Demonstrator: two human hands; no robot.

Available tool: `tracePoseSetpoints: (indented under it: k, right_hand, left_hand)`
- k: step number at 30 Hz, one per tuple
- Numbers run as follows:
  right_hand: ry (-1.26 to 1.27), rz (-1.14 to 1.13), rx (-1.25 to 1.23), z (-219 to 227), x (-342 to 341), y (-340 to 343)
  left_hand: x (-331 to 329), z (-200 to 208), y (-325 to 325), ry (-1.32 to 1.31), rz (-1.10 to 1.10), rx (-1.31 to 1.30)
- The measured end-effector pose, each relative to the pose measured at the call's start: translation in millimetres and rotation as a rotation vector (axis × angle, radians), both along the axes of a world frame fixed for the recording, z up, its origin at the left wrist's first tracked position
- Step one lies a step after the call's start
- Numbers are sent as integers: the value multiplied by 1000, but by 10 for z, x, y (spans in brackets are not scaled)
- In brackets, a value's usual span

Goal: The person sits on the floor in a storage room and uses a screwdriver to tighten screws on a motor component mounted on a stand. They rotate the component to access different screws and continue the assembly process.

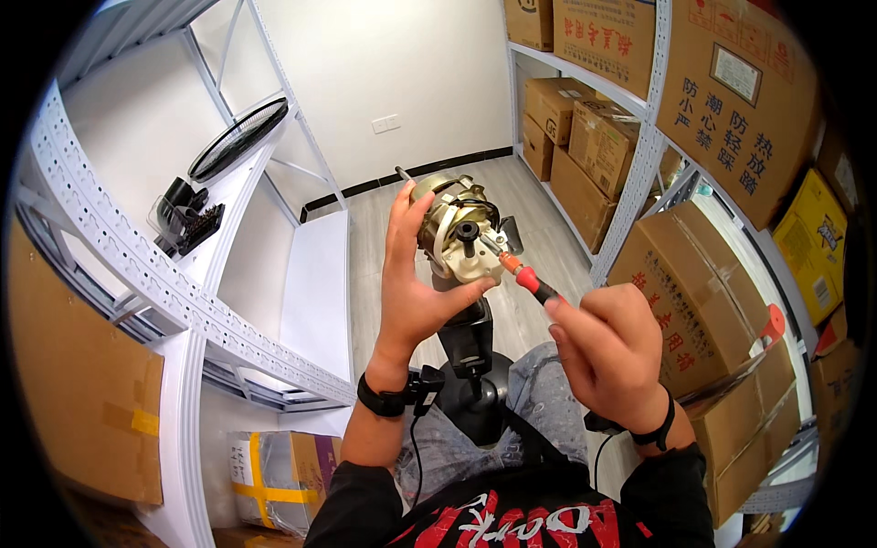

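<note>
Red-lettered cartons [685, 315] shelved, right | floor [553, 306], grey | motor [452, 210] clasped by wide-spread left hand [411, 297] | screwdriver [527, 277] gripped by closed right hand [617, 347]

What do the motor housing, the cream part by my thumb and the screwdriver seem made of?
Motor housing: probably metal, judging by its gold-toned sheen and bright highlights.
Cream part: likely moulded plastic, from its pale, even colour, though painted metal is possible.
Screwdriver: greyish, metal-looking shaft; smooth red-and-black grip, probably plastic, perhaps rubberised.
</note>
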State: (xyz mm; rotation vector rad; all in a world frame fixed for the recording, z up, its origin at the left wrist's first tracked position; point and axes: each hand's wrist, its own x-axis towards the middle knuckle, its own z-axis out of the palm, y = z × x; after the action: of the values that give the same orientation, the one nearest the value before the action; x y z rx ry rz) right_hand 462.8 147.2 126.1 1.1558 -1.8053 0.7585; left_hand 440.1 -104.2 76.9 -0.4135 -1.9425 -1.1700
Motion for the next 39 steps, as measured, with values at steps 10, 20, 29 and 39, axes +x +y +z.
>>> tracePoseSetpoints:
  k: [10, 20, 29, 39]
  right_hand:
    - [9, 31, -17, 2, -4, -4]
    - [-64, -9, -19, 21, 13, 17]
    - [-130, -7, 6, 3, 35, 67]
    - [-150, -17, -69, -38, 11, 24]
  left_hand:
    - [-10, 15, -12, -6, -16, -3]
    - [20, 22, -10, -32, -20, -19]
    - [13, 16, -15, -18, -4, -15]
    - [7, 27, -44, -32, -24, -10]
